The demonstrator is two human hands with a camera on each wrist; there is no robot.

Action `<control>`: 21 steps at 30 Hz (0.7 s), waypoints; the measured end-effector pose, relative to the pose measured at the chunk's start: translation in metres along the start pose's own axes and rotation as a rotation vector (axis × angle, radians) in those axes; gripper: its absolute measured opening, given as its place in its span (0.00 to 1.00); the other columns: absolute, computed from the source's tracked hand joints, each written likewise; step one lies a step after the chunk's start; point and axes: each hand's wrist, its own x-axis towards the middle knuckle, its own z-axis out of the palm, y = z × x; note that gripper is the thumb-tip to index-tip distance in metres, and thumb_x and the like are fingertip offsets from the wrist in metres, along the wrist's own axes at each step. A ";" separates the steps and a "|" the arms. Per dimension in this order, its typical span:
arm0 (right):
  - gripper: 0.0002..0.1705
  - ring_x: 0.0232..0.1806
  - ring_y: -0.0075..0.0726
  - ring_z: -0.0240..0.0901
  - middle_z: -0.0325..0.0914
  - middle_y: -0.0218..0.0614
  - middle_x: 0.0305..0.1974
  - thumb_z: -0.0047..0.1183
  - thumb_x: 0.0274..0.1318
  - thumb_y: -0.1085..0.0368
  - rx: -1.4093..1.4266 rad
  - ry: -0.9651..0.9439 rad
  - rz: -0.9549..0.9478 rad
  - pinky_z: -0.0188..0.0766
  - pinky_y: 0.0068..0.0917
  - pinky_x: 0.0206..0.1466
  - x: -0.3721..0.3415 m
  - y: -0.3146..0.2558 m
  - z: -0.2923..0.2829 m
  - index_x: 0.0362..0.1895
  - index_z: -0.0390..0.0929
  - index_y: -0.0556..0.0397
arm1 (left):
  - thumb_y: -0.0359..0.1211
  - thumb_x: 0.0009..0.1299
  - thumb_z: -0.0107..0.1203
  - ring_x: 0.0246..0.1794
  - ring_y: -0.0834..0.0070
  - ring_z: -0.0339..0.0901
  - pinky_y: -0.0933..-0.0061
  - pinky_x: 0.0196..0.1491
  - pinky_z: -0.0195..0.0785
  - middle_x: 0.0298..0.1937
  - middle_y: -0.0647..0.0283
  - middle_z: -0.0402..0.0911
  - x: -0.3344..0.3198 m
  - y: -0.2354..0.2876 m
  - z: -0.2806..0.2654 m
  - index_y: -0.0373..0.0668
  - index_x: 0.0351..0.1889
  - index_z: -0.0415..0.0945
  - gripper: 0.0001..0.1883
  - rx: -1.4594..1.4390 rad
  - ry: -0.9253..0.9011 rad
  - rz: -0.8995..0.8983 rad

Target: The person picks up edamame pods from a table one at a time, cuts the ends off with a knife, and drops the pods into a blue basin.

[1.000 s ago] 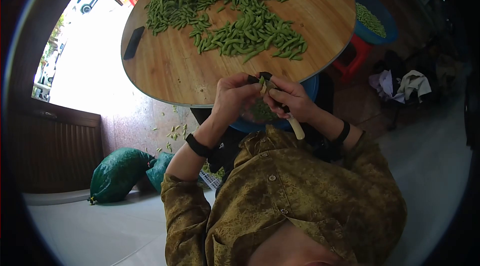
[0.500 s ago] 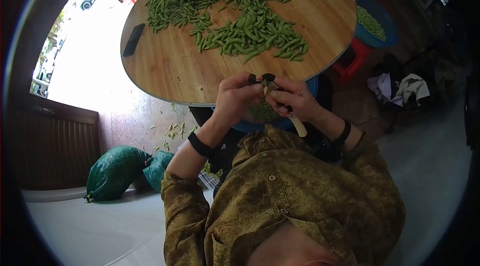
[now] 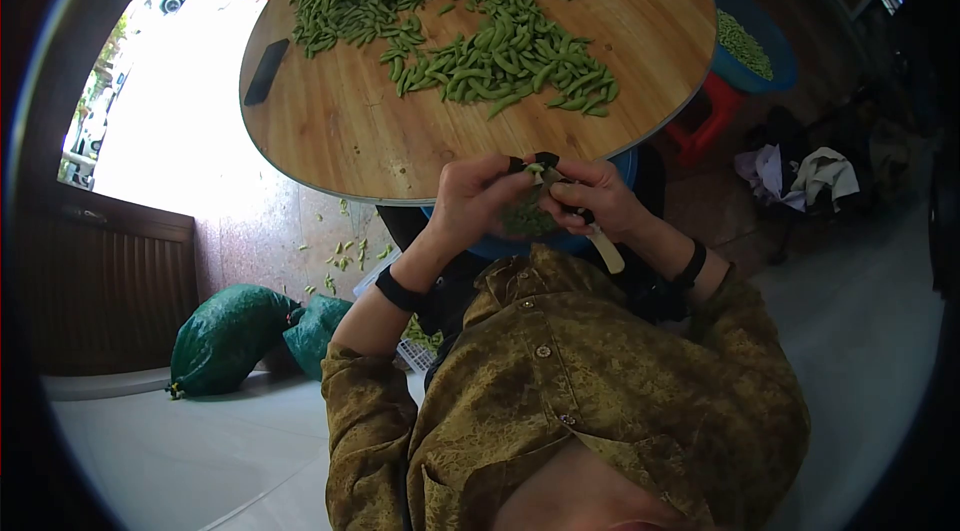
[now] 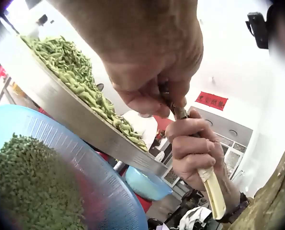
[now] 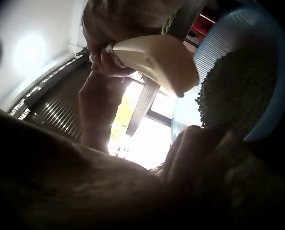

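Note:
My left hand (image 3: 468, 199) pinches a small green bean pod (image 3: 536, 170) by the table's near edge. My right hand (image 3: 600, 199) grips a knife, its cream handle (image 3: 607, 251) sticking out below the fist; the fingers largely hide its blade. Both hands meet at the fingertips, with black covers on some fingers. Beneath them sits a blue basin (image 4: 104, 177) of shelled green beans (image 4: 32, 187). A large heap of bean pods (image 3: 490, 56) lies on the round wooden table (image 3: 330, 146).
A dark flat bar (image 3: 266, 71) lies at the table's left. Another blue basin (image 3: 775, 41) of beans stands on a red stool (image 3: 715, 116) at right. Green sacks (image 3: 235, 341) and scattered pods (image 3: 345, 256) are on the floor at left, a white crate (image 3: 415, 356) beside me.
Both hands have shifted slightly right and down, the knife with them. My left thumb is blurred by movement, and green shows again at the fingertips, where a paler bit was half a second ago.

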 end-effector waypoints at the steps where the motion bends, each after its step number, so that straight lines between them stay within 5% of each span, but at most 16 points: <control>1: 0.24 0.19 0.14 0.60 0.71 0.28 0.29 0.45 0.65 0.67 0.001 0.001 0.001 0.55 0.12 0.17 -0.001 0.005 -0.003 0.65 0.64 0.52 | 0.30 0.68 0.56 0.27 0.89 0.71 0.85 0.30 0.62 0.27 0.72 0.78 -0.001 0.001 -0.001 0.36 0.34 0.77 0.06 -0.077 -0.028 -0.042; 7: 0.24 0.20 0.11 0.60 0.72 0.26 0.28 0.47 0.63 0.69 -0.525 0.042 -0.267 0.55 0.12 0.19 -0.001 0.018 -0.001 0.64 0.66 0.53 | 0.31 0.69 0.55 0.25 0.89 0.69 0.84 0.28 0.61 0.26 0.72 0.77 -0.004 -0.015 0.005 0.36 0.35 0.76 0.07 0.016 0.043 0.040; 15: 0.20 0.19 0.13 0.61 0.73 0.28 0.28 0.46 0.64 0.68 -0.152 0.088 0.076 0.56 0.11 0.17 -0.003 0.010 0.004 0.61 0.68 0.54 | 0.24 0.65 0.59 0.31 0.87 0.73 0.83 0.35 0.66 0.31 0.70 0.80 -0.021 -0.006 0.014 0.35 0.38 0.74 0.06 -0.097 0.133 0.010; 21: 0.19 0.18 0.15 0.61 0.73 0.31 0.29 0.45 0.65 0.67 0.080 -0.043 0.115 0.56 0.11 0.15 -0.004 0.013 -0.002 0.60 0.67 0.55 | 0.22 0.64 0.58 0.34 0.86 0.75 0.84 0.35 0.69 0.35 0.68 0.81 -0.024 -0.013 0.013 0.35 0.44 0.75 0.11 -0.300 0.048 0.000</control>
